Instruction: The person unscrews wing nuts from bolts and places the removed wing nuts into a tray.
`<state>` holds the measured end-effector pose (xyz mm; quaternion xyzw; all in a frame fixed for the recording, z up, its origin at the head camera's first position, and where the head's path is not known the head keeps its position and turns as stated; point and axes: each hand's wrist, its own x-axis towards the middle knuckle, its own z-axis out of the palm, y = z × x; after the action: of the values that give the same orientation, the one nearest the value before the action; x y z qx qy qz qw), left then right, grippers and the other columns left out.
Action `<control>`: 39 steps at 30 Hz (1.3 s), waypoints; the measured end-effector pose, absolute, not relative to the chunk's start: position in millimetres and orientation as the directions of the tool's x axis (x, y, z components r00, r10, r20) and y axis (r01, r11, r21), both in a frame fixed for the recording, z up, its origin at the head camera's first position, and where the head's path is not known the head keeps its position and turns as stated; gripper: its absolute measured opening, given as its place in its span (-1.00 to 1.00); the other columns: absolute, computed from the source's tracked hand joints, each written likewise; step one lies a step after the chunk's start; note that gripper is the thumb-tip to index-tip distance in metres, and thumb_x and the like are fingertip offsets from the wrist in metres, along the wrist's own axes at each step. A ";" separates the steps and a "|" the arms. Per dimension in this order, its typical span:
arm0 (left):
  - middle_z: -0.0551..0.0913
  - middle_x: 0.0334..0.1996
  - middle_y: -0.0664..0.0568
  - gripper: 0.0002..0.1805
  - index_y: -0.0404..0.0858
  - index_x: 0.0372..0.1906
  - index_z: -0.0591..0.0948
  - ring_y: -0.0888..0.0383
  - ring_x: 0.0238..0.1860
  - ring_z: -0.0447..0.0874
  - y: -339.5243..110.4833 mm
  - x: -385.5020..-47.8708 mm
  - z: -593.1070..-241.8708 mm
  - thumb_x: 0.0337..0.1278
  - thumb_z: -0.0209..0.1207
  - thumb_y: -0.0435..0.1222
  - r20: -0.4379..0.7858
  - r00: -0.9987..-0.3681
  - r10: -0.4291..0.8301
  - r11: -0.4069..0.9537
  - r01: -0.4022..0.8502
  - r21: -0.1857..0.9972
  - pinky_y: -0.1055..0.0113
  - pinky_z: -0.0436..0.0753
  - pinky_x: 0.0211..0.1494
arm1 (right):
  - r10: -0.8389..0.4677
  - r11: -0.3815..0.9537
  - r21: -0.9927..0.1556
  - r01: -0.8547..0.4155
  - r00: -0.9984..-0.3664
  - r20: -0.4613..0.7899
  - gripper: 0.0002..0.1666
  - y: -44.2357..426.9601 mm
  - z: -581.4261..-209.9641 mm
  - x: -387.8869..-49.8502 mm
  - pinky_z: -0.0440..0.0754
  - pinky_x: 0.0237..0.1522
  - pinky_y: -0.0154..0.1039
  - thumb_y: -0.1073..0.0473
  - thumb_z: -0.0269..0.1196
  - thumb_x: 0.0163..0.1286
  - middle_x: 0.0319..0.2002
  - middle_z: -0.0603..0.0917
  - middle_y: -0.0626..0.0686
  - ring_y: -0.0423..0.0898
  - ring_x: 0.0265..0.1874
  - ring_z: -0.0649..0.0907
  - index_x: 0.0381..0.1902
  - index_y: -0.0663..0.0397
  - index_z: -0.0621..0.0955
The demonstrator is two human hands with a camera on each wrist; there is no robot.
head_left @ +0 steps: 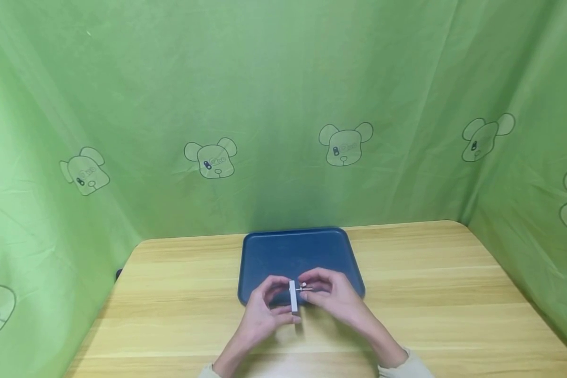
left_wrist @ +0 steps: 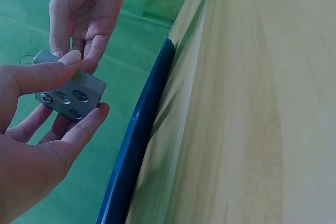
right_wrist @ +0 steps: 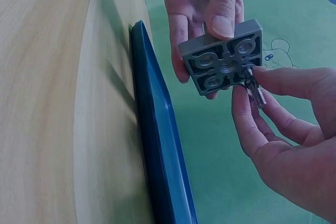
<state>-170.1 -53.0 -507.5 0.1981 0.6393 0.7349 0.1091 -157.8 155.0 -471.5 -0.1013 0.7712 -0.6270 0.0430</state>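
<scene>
1. The square grey block with round holes and a ribbed face is held by its edges between the thumb and fingers of the left hand, raised near the tray's close edge; should that edge grip slacken, it could pivot or drop
2. The right hand pinches the slim silvery threaded metal bolt, which stands out from the ribbed face near one corner; an off-axis push might tilt it and bind the threads
3. How deeply the bolt is seated I cannot tell; if only shallowly, letting go early might let it slip out
4. A dropped part could bounce off the rectangular dark-blue tray onto the pale wood-grain table, since the hands work near its rim
</scene>
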 end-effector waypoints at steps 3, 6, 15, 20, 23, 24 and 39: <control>0.56 0.17 -0.28 -0.24 -0.39 0.17 0.50 -0.33 0.30 0.49 -53.4 -169.9 -506.7 -0.32 0.44 -0.74 0.151 -0.898 0.412 -0.158 0.093 0.983 0.06 0.78 0.15 | -0.208 0.199 -0.975 -0.100 -0.977 0.058 -0.61 154.4 -471.0 -157.8 0.79 0.00 -0.31 0.31 0.44 0.26 -0.01 0.73 0.19 0.08 -0.01 0.75 0.05 0.24 0.66; 0.56 0.17 -0.28 -0.24 -0.39 0.17 0.50 -0.33 0.30 0.48 -53.9 -169.8 -505.8 -0.32 0.44 -0.74 0.149 -0.899 0.411 -0.155 0.092 0.984 0.07 0.77 0.15 | -0.200 0.219 -0.971 -0.093 -0.979 0.049 -0.61 154.5 -471.6 -157.9 0.79 -0.04 -0.32 0.30 0.45 0.26 -0.03 0.74 0.17 0.04 -0.07 0.77 0.04 0.21 0.68; 0.55 0.20 -0.32 -0.24 -0.39 0.18 0.50 -0.33 0.30 0.50 -54.4 -169.4 -504.5 -0.31 0.44 -0.74 0.147 -0.900 0.410 -0.160 0.088 0.983 0.08 0.77 0.17 | -0.236 0.156 -0.984 -0.084 -0.971 0.046 -0.65 156.1 -473.4 -158.7 0.84 -0.13 -0.24 0.37 0.40 0.28 -0.11 0.74 0.23 0.10 -0.18 0.80 0.03 0.30 0.65; 0.53 0.21 -0.36 -0.24 -0.39 0.19 0.49 -0.30 0.30 0.50 -55.4 -169.4 -504.3 -0.29 0.44 -0.73 0.149 -0.899 0.412 -0.164 0.088 0.983 0.07 0.76 0.17 | -0.232 0.184 -0.977 -0.106 -0.971 0.062 -0.66 155.3 -473.3 -158.1 0.83 -0.12 -0.27 0.34 0.43 0.26 -0.08 0.73 0.19 0.08 -0.15 0.78 0.00 0.26 0.67; 0.52 0.22 -0.38 -0.24 -0.39 0.19 0.49 -0.29 0.30 0.50 -55.7 -169.6 -504.3 -0.29 0.44 -0.73 0.151 -0.898 0.413 -0.165 0.089 0.982 0.07 0.76 0.18 | -0.227 0.186 -0.976 -0.112 -0.972 0.068 -0.67 155.0 -472.8 -157.9 0.82 -0.11 -0.28 0.27 0.43 0.31 -0.07 0.73 0.19 0.08 -0.14 0.78 0.00 0.27 0.67; 0.52 0.22 -0.38 -0.24 -0.39 0.19 0.49 -0.30 0.31 0.50 -55.7 -169.6 -504.2 -0.29 0.44 -0.73 0.151 -0.898 0.413 -0.166 0.089 0.982 0.07 0.76 0.18 | -0.230 0.177 -0.978 -0.113 -0.971 0.071 -0.67 154.8 -473.2 -158.1 0.82 -0.10 -0.27 0.25 0.42 0.33 -0.06 0.73 0.22 0.11 -0.13 0.78 0.00 0.30 0.66; 0.57 0.18 -0.25 -0.24 -0.39 0.17 0.50 -0.42 0.32 0.42 -54.0 -169.5 -505.0 -0.31 0.44 -0.73 0.155 -0.894 0.420 -0.170 0.091 0.981 0.06 0.76 0.17 | -0.214 0.118 -0.985 -0.129 -0.971 0.102 -0.75 155.1 -474.2 -159.9 0.84 -0.06 -0.18 0.26 0.30 0.46 -0.10 0.71 0.28 0.28 -0.12 0.75 -0.09 0.41 0.64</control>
<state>-169.5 -54.0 -505.0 0.2013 0.6345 0.7378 0.1118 -159.9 155.1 -474.2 -0.1150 0.7468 -0.6542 0.0326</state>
